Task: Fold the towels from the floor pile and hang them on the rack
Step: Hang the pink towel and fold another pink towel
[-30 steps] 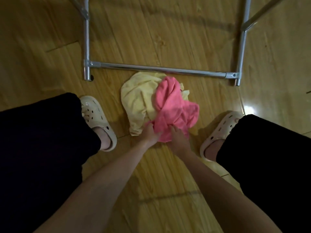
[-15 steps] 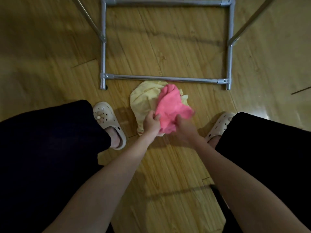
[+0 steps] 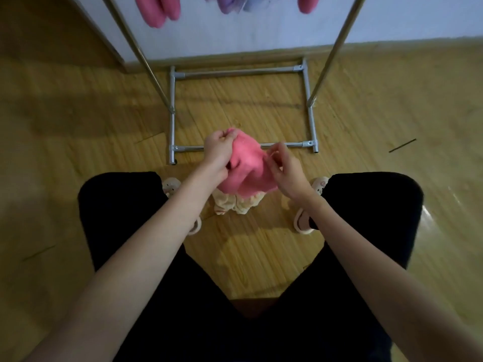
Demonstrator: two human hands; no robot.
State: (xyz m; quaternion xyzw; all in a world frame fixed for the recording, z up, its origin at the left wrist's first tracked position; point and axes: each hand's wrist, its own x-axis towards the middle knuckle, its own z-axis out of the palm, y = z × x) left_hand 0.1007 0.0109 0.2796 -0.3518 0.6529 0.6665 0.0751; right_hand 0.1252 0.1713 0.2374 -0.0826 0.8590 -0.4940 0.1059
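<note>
While the pink towel (image 3: 245, 165) hangs bunched in front of the rack (image 3: 241, 147), above the yellow towel (image 3: 236, 205) left on the floor (image 3: 104, 126), the left hand (image 3: 218, 150) clenches its upper edge and the right hand (image 3: 283, 173) pinches an edge beside it; the sound move, I judge, is to slide both grips outward to two corners; pull the edge taut; let the cloth drop flat; then fold it clear of the rack's lower bar.

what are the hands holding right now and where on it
Both hold the pink towel: the left hand grips its bunched top-left edge, and the right hand pinches its right edge.
</note>
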